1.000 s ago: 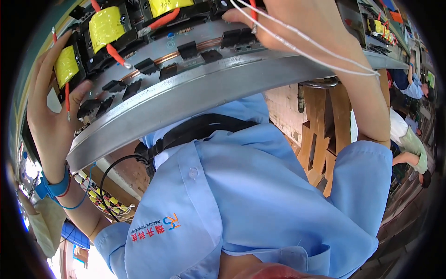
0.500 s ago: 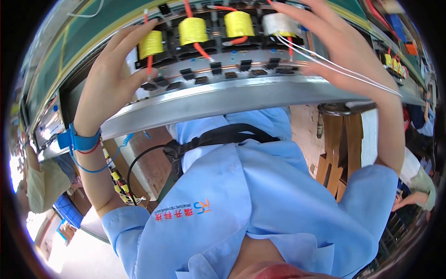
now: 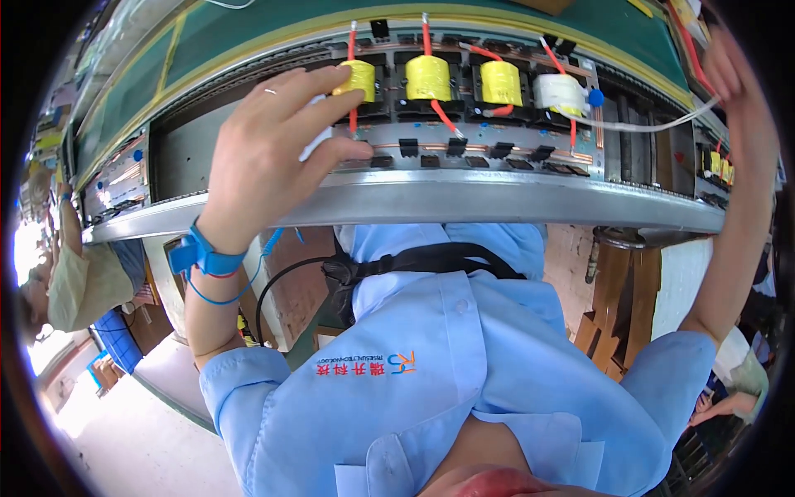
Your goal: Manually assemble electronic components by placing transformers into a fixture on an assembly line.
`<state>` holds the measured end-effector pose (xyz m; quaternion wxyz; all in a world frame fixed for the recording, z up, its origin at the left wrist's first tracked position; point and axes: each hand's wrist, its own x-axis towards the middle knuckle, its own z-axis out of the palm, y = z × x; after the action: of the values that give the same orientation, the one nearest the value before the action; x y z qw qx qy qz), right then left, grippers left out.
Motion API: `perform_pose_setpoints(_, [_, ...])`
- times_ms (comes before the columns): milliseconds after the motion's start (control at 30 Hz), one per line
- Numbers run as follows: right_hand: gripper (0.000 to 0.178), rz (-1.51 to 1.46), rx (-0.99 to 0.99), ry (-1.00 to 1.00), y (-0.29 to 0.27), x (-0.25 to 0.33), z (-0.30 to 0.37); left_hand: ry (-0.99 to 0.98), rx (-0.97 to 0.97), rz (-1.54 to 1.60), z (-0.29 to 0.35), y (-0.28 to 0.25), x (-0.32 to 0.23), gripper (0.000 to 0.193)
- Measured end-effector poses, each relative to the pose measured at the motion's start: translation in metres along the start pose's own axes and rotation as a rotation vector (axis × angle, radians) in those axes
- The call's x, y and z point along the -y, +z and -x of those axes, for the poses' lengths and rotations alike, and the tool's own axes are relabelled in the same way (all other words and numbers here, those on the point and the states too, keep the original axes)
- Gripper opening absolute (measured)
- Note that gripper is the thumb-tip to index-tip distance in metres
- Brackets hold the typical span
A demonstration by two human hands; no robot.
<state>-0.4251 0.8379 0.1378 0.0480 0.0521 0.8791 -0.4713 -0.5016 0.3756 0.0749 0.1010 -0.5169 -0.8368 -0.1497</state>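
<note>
My left hand (image 3: 277,145) reaches over the left end of a long circuit board (image 3: 476,132). Its fingertips touch the leftmost yellow-wrapped coil (image 3: 358,81), while the thumb lies apart by the board's near edge. Two more yellow coils, the middle one (image 3: 428,79) and the right one (image 3: 500,83), stand in a row, with red leads. A white-wrapped coil (image 3: 556,94) ends the row. White wires (image 3: 646,127) stretch from it to my raised right hand (image 3: 730,70), whose closed fingers hold their far end. That hand is somewhat blurred.
The board sits in a metal conveyor track with a broad front rail (image 3: 464,199). Beyond it lies a green bench surface (image 3: 273,37). Another board with yellow coils (image 3: 719,166) is farther right on the track. Other people are at both sides. A blue wrist strap (image 3: 211,253) circles my left wrist.
My right hand has left the board's right end and moved right, drawing the white wires out. The board appears farther right in view, with my left hand still at its left end.
</note>
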Motion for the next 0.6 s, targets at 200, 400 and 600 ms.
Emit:
perform_pose_setpoints(200, [0.018,0.232,-0.270,-1.483,0.182,0.076,-0.084,0.010,-0.062,-0.071,0.001,0.004,-0.007,0.038])
perform_pose_setpoints(400, [0.016,1.035,-0.062,-1.184,0.200,0.070,-0.061,0.154,-0.157,-0.256,0.003,-0.002,-0.016,0.023])
perform_pose_setpoints(600, [0.008,1.048,-0.098,-1.321,0.200,0.058,-0.056,-0.285,0.005,0.298,-0.024,-0.006,0.009,0.027])
